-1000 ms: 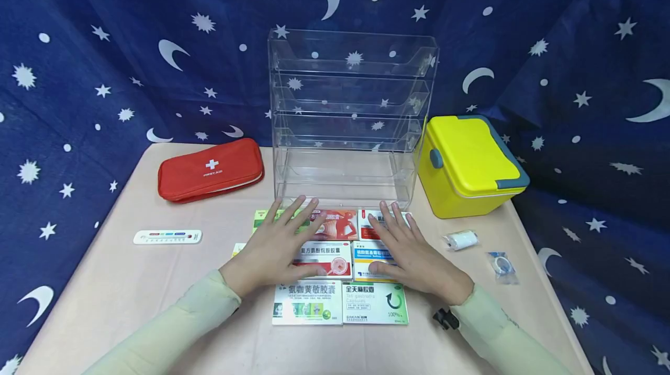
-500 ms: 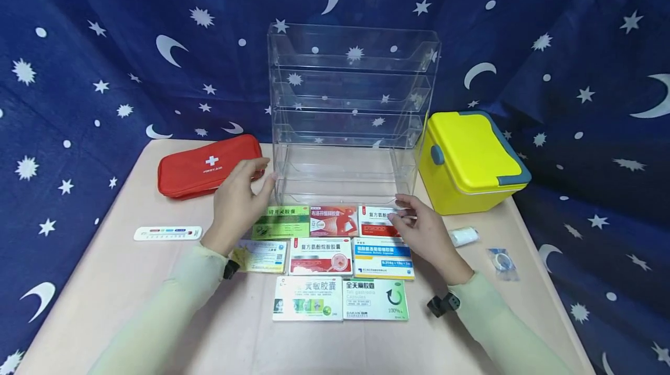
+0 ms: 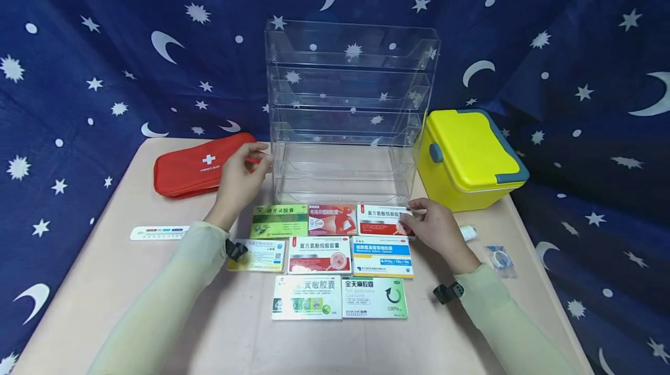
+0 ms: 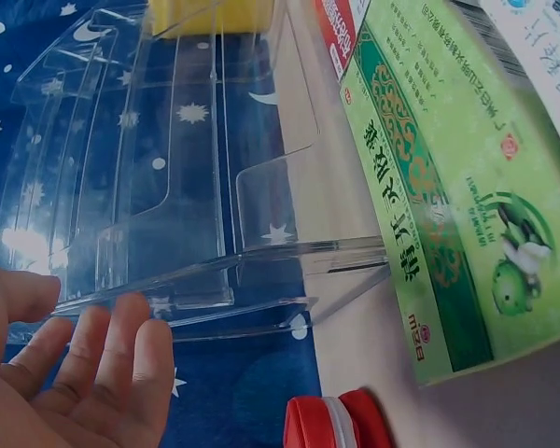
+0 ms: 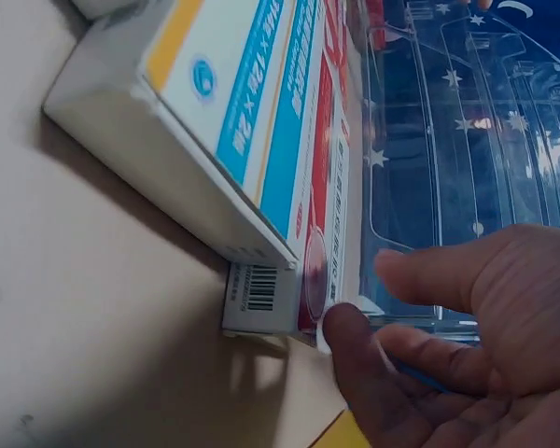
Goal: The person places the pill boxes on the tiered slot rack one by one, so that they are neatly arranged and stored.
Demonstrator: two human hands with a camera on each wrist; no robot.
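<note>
In the head view my left hand is raised beside the left side of a clear acrylic tiered rack, its fingers loosely bent with nothing held. The left wrist view has these fingertips right at the rack's side edge. My right hand hovers at the right end of a red-and-white medicine box; thumb and fingers stand apart, with fingertips overlapping the box's end. Below the rack lie several more medicine boxes in rows, among them a green box, a blue-and-yellow one and a white-and-green one.
A red first aid pouch lies left of the rack, partly behind my left hand. A white thermometer card is nearer the front. At right stand a yellow bin with a lid, a white roll and a small bagged item.
Both hands have lifted off the medicine boxes and parted. The left went up and left to the rack's side, the right moved outward to the back right box's end. The boxes stay in place.
</note>
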